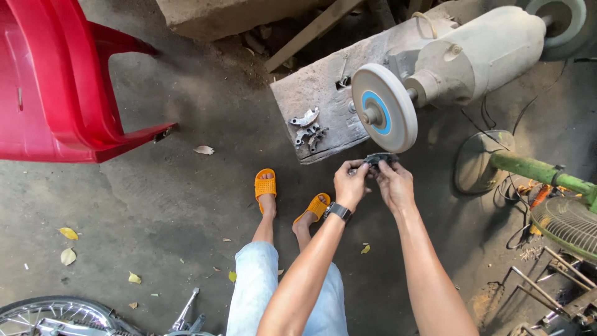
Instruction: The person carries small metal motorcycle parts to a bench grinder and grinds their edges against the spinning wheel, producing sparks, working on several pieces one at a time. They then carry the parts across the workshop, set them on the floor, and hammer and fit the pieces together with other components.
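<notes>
Nearest you, at the bottom left, a spoked wheel [53,314] lies on the concrete floor [161,205] among dry leaves [68,244]. Your knees in pale jeans [261,286] sit just right of it, and your feet in orange sandals [266,184] rest a little farther out.

Both forearms reach forward from the bottom centre. Your left hand [349,185], with a dark watch [337,211] on its wrist, and your right hand [394,183] meet over a small dark metal part [377,160]. Each grip is closed on that part, the left pinching its left end, the right its right end. The part sits just below the rim of the grinding wheel [384,116]; whether it touches the wheel I cannot tell.

Left of your hands, a few more metal pieces [307,129] lie on the grey block surface [311,93] that carries the grinder motor [479,53].

At the right, a green fan stand [535,169] and its cage [569,224] stand near tangled cables. Far left, a red plastic chair [62,81] stands well apart from you.
</notes>
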